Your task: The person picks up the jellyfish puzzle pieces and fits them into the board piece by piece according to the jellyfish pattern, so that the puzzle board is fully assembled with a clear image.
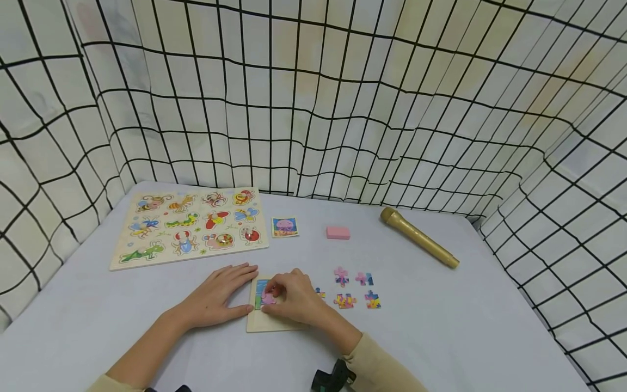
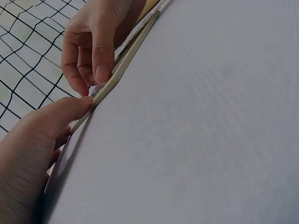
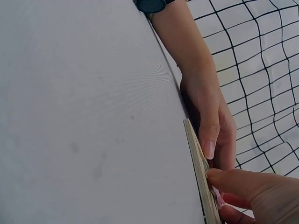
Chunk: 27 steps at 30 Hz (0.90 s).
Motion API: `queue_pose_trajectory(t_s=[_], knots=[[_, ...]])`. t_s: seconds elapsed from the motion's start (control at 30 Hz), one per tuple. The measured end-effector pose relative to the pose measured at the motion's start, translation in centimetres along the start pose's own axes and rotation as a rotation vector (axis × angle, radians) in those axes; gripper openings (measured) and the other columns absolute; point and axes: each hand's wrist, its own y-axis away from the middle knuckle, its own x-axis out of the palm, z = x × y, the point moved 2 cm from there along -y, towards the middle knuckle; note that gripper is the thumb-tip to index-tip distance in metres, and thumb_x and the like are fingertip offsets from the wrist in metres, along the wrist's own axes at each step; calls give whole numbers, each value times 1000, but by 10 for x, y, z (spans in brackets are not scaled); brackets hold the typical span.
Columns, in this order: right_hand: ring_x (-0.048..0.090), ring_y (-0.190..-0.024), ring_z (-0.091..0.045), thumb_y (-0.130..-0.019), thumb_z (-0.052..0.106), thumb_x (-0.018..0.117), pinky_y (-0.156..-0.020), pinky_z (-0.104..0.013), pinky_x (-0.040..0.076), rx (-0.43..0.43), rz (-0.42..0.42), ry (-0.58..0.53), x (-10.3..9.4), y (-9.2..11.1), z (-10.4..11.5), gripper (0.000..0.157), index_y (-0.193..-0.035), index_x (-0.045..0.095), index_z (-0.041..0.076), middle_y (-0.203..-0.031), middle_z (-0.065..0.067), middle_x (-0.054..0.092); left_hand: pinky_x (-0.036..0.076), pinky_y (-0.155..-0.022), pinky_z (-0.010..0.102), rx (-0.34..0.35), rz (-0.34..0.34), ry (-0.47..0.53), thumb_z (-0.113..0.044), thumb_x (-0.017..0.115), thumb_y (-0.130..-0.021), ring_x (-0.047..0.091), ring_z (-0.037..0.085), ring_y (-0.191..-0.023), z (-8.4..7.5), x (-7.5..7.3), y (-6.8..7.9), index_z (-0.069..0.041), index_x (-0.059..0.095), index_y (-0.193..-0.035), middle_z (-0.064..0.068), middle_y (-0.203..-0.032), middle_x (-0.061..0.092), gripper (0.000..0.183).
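In the head view a small wooden puzzle board [image 1: 276,323] lies flat near the front, with blue, green and pink picture pieces at its left side. My left hand [image 1: 215,296] rests on the table beside it, fingers extended, thumb tip at the board's left edge. The right hand [image 1: 296,298] is over the board with thumb and fingers curled, pinching a pink jigsaw piece [image 1: 268,298] close at the board's surface. From the right wrist, a bit of pink shows between thumb and fingers; the hand hides most of the piece.
Several loose jigsaw pieces [image 1: 345,300] lie to the right, one partly behind my right hand. Behind are a large insect peg puzzle [image 1: 191,253], a small picture card [image 1: 285,227], a pink block [image 1: 338,233] and a gold microphone [image 1: 421,238]. Black netting [image 1: 303,117] surrounds the table.
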Motion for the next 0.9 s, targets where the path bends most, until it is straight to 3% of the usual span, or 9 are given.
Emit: queue_pose_trajectory(t_s=[0.9], knots=[[39, -69, -1, -77, 32, 74, -62, -17, 30, -16, -40, 1, 0, -1, -2, 15, -82, 67, 20, -69, 17, 53, 24, -102, 50, 3, 4, -4, -47, 61, -82, 35, 29, -128, -1, -1, -1, -5, 47, -133, 8, -138, 43, 68]])
